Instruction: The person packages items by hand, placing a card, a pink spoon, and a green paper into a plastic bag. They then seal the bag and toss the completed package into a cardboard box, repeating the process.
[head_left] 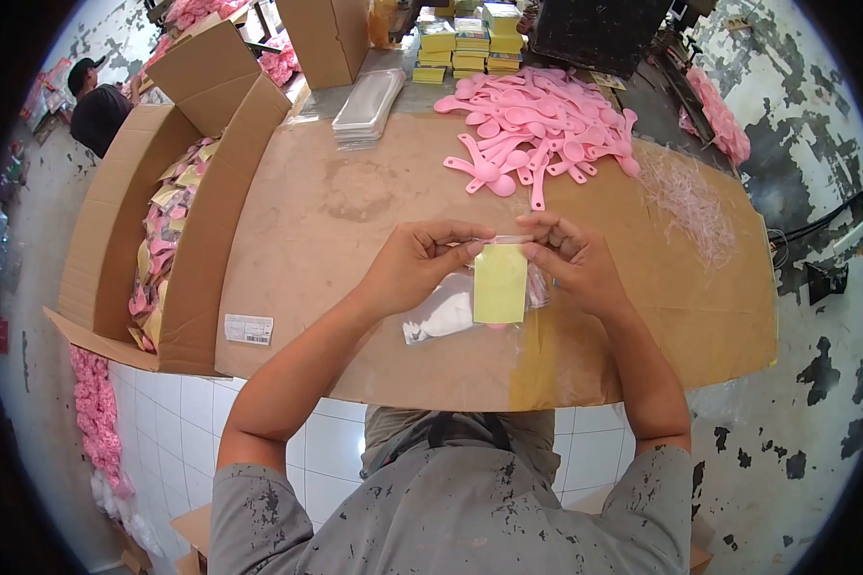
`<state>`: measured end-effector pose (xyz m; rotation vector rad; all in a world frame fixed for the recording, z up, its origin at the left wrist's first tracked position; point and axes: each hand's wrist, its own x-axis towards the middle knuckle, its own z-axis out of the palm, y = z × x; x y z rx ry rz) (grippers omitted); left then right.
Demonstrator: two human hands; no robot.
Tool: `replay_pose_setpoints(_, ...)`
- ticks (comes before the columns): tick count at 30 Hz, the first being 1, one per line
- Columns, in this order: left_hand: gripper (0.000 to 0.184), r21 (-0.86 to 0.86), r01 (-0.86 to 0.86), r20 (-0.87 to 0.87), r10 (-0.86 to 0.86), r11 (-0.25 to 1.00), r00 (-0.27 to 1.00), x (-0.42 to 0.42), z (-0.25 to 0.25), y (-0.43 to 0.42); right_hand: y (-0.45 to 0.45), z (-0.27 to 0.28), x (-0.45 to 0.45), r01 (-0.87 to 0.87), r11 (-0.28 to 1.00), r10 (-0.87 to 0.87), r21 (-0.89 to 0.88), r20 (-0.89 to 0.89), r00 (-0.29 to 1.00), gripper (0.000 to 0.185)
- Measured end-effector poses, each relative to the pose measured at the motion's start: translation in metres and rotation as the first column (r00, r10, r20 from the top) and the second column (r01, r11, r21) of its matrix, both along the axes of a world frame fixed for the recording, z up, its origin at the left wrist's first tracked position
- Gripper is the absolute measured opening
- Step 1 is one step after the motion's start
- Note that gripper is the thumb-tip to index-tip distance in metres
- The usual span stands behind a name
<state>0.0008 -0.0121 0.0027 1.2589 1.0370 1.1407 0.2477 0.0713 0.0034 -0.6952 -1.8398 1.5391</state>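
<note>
Both my hands hold a small clear plastic bag with a yellow card point(500, 284) in it, over the cardboard-covered table point(355, 192). My left hand point(412, 264) pinches the bag's top left edge between thumb and fingers. At the top right corner, my right hand point(575, 261) pinches it too. Behind the card a bit of pink shows at its lower edge. Under and left of the card lies a clear bag with something white point(443, 311) in it. Pink spoons point(547, 120) are heaped beyond my hands.
An open carton point(187, 278) of packed pink and yellow items stands at the left. Clear bags point(369, 103) and yellow card stacks point(470, 43) sit at the back. Thin clear strips point(692, 206) lie at the right. A person point(101, 110) is at the far left.
</note>
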Motion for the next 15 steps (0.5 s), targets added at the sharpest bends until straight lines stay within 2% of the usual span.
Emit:
replay_pose_setpoints(2, 0.027, -0.002, -0.015, -0.031, 0.015, 1.000, 0.999, -0.002, 0.001, 0.000, -0.004, 0.006, 0.001, -0.018, 0.996, 0.015, 0.085, 0.028, 0.999, 0.039)
replay_pose_setpoints(5, 0.027, 0.032, -0.034, -0.018, 0.035, 0.999, 0.999, -0.005, 0.000, 0.001, -0.005, -0.003, 0.000, -0.092, 0.995, 0.091, -0.029, -0.018, 0.996, 0.041)
replay_pose_setpoints(8, 0.030, 0.067, -0.049, -0.019, 0.050, 0.997, 0.999, -0.006, -0.001, 0.003, 0.003, -0.005, 0.005, -0.137, 0.990, 0.139, -0.041, 0.049, 0.989, 0.039)
replay_pose_setpoints(11, 0.032, 0.102, -0.108, 0.220, 0.083, 0.989, 0.972, 0.006, 0.006, 0.000, 0.003, 0.005, 0.005, -0.143, 0.990, 0.143, -0.005, 0.038, 0.989, 0.038)
replay_pose_setpoints(14, 0.037, 0.031, 0.109, 0.051, -0.111, 0.994, 0.993, -0.003, 0.006, -0.004, -0.003, 0.021, 0.004, -0.096, 0.995, 0.096, 0.015, 0.009, 0.995, 0.038)
replay_pose_setpoints(15, 0.033, 0.026, 0.102, 0.036, -0.103, 0.994, 0.994, -0.006, 0.009, -0.004, -0.002, 0.022, 0.005, -0.070, 0.997, 0.071, 0.032, -0.033, 0.997, 0.037)
